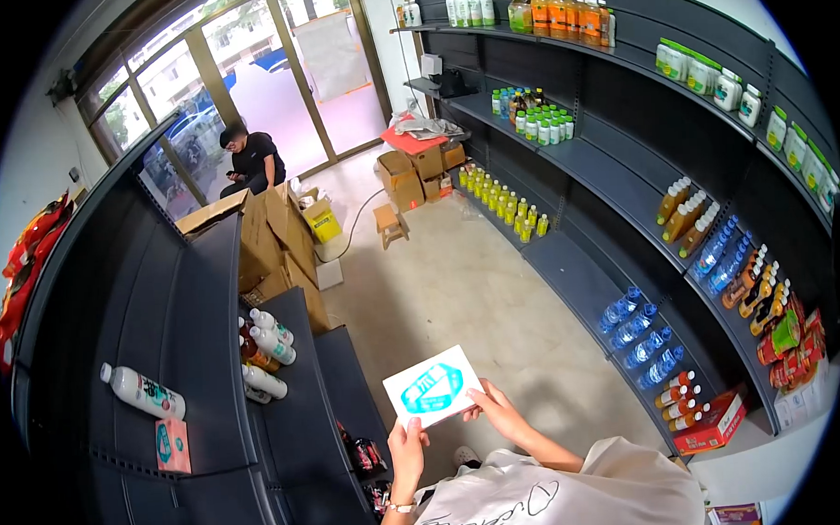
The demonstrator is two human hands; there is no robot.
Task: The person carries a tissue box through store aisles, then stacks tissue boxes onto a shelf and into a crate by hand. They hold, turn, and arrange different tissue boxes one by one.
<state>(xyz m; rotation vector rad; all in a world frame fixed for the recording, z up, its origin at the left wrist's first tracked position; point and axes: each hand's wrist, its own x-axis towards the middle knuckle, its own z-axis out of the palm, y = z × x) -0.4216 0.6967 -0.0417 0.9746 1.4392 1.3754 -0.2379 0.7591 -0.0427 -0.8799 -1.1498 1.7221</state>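
A flat white box (431,388) with a bright teal printed emblem is held out in front of my body, face up. My left hand (407,455) grips its lower left edge, thumb on top. On its right edge, my right hand (495,412) is closed with the thumb over the corner. The fingers under the box are hidden. On the left shelf, apart from my hands, a pink box (172,446) with a similar teal emblem stands beside a white bottle (143,392) with a grey cap.
Dark shelving (578,285) on the right carries rows of bottles, including blue water bottles (633,324). Left shelves hold white bottles (273,340). Cardboard boxes (284,221), a small stool (390,225) and a cable stand on the floor (375,296). A person (253,159) sits near the glass doors.
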